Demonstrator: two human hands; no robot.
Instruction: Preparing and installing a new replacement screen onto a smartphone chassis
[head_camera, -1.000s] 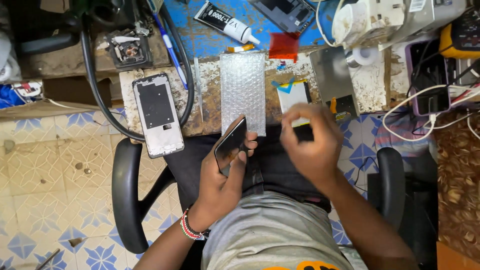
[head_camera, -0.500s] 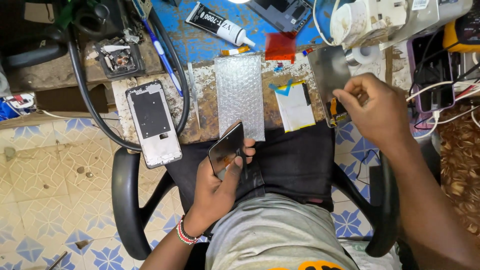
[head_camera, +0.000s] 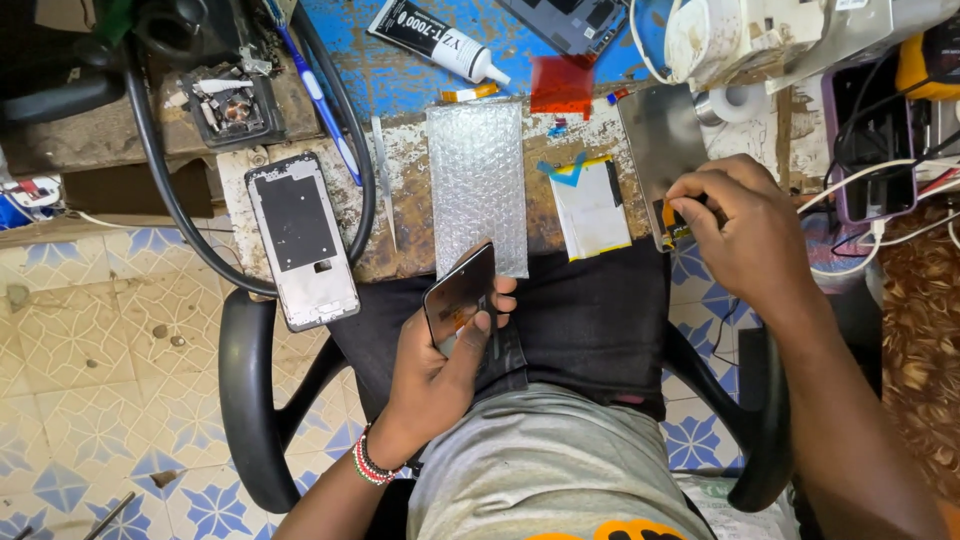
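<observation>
Phone screen (head_camera: 460, 293) gripped in left hand (head_camera: 440, 370) below bubble wrap (head_camera: 478, 185); right hand (head_camera: 745, 225) fingers pinch grey panel (head_camera: 660, 150) beside it.

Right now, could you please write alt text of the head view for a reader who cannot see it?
A seated person's left hand holds a dark phone screen over the lap, while the right hand grips a grey metal plate on the worn workbench, beside a phone battery and bubble-wrap pouch.
</observation>
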